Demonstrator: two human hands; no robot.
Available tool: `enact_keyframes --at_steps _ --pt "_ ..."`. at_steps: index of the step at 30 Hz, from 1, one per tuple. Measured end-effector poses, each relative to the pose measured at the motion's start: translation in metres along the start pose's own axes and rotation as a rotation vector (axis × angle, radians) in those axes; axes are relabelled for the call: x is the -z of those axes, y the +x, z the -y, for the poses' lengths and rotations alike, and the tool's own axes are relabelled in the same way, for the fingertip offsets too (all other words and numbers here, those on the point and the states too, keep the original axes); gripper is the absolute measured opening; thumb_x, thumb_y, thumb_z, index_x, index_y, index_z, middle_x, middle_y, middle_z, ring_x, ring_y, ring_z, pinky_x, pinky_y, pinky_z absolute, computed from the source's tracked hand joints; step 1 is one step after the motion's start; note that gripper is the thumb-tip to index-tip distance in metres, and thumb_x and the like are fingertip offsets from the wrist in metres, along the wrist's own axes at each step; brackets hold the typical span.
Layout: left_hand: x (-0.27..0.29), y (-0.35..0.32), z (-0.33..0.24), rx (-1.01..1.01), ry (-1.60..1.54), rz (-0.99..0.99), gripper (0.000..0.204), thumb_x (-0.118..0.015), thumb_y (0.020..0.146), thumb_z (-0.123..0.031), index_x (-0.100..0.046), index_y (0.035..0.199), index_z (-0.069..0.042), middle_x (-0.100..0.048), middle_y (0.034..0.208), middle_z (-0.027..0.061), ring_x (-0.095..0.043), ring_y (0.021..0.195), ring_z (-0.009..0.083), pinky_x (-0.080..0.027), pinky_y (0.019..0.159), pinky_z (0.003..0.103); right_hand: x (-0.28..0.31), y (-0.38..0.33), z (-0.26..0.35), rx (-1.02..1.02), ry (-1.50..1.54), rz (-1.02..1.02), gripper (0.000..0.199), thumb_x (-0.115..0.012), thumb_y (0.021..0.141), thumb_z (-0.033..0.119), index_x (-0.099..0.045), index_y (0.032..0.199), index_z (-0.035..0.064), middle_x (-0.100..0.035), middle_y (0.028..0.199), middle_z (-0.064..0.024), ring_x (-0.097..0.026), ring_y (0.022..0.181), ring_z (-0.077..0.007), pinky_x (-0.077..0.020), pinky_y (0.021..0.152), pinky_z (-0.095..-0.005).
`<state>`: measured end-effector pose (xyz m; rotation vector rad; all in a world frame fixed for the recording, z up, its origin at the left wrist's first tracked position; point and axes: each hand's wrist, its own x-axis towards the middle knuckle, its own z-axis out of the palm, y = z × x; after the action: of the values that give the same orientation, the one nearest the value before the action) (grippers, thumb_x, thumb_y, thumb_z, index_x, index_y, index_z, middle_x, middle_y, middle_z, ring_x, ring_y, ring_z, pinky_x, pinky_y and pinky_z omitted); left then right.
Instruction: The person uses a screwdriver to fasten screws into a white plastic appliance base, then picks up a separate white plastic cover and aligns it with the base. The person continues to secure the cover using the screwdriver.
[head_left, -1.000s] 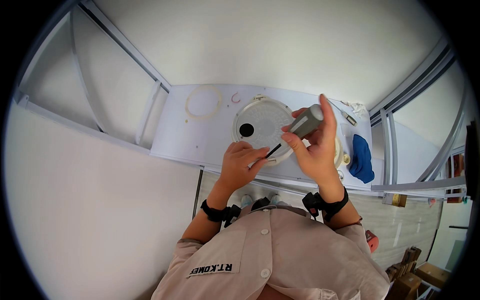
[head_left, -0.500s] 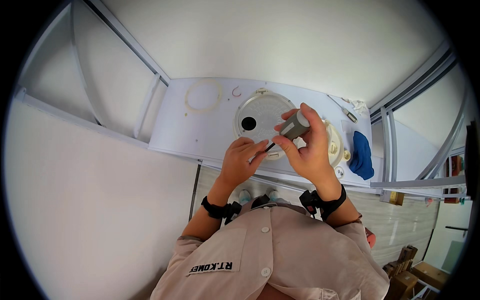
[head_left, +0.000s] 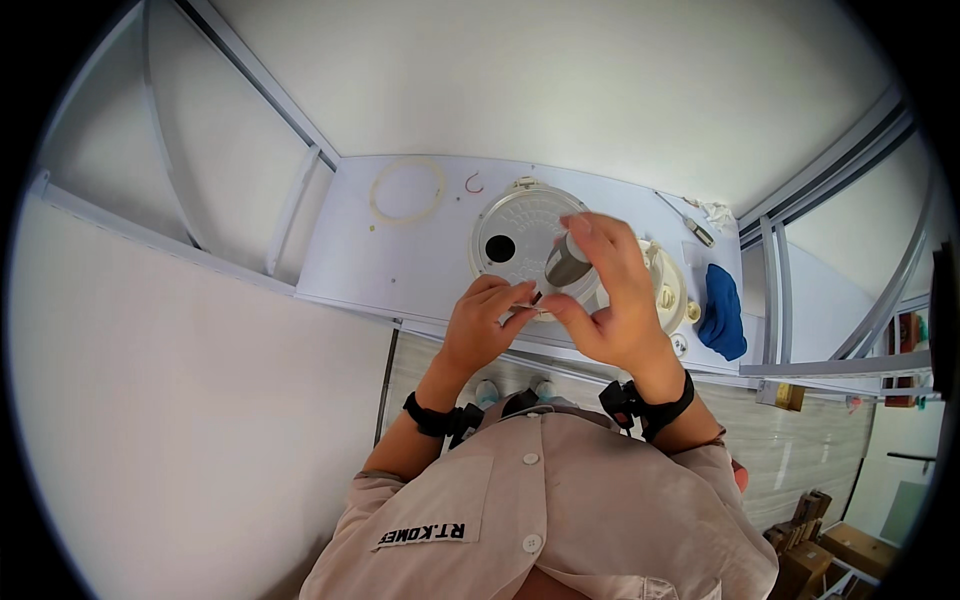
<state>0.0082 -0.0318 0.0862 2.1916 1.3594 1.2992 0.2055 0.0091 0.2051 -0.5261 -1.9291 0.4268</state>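
My right hand (head_left: 625, 290) holds a screwdriver (head_left: 567, 264) with a thick grey handle, its fingers behind the handle and its thumb reaching toward the dark shaft. The shaft slants down to the fingertips of my left hand (head_left: 482, 322). That hand is closed, thumb and forefinger pinched beside the screwdriver's tip; what they hold, if anything, is too small to make out. Both hands are over the near edge of a round, pale, translucent cover (head_left: 530, 210) with a dark round hole and clips on its rim. My right hand hides part of the cover.
Right of the cover lies a cream round part (head_left: 668, 275) with small pieces near it. Farther right are a blue cloth (head_left: 722, 312), another screwdriver (head_left: 698, 230) and crumpled white material (head_left: 717, 213). A pale ring (head_left: 374, 203) and a red wire (head_left: 473, 184) lie at the left.
The screwdriver's handle has swung left and stands a little steeper. My right hand's fingers have shifted around it, while my left hand has stayed nearly in place.
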Motion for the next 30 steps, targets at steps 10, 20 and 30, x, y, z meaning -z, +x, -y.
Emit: enact_keyframes --at_steps 10,20,30 --pt "0.003 0.004 -0.003 -0.007 -0.004 0.007 0.026 -0.082 0.083 -0.011 -0.077 0.108 -0.01 -0.077 0.092 0.0049 -0.067 0.086 0.0276 -0.056 0.075 0.037 0.006 0.012 0.007 -0.06 0.051 0.066 0.054 -0.078 0.081 0.0 -0.067 0.134 0.0026 -0.059 0.126 -0.016 -0.061 0.107 -0.0297 -0.0534 0.088 -0.0379" --pt "0.006 0.004 0.001 0.004 0.003 0.038 0.021 -0.081 0.084 -0.011 -0.076 0.104 -0.011 -0.076 0.087 0.0047 -0.068 0.088 0.0279 -0.057 0.076 0.039 -0.011 0.018 0.014 -0.104 0.213 0.069 0.059 -0.083 0.075 0.003 -0.069 0.132 0.0028 -0.055 0.112 -0.0131 -0.059 0.101 -0.0269 -0.052 0.089 -0.0385" --pt "0.006 0.003 0.005 -0.014 -0.011 0.076 0.025 -0.081 0.082 -0.01 -0.075 0.106 -0.008 -0.076 0.086 0.0048 -0.067 0.088 0.0286 -0.055 0.077 0.039 -0.016 0.02 0.022 -0.104 0.231 -0.034 0.051 -0.082 0.077 0.003 -0.073 0.127 0.0041 -0.057 0.113 -0.0117 -0.059 0.098 -0.0251 -0.0525 0.079 -0.0347"
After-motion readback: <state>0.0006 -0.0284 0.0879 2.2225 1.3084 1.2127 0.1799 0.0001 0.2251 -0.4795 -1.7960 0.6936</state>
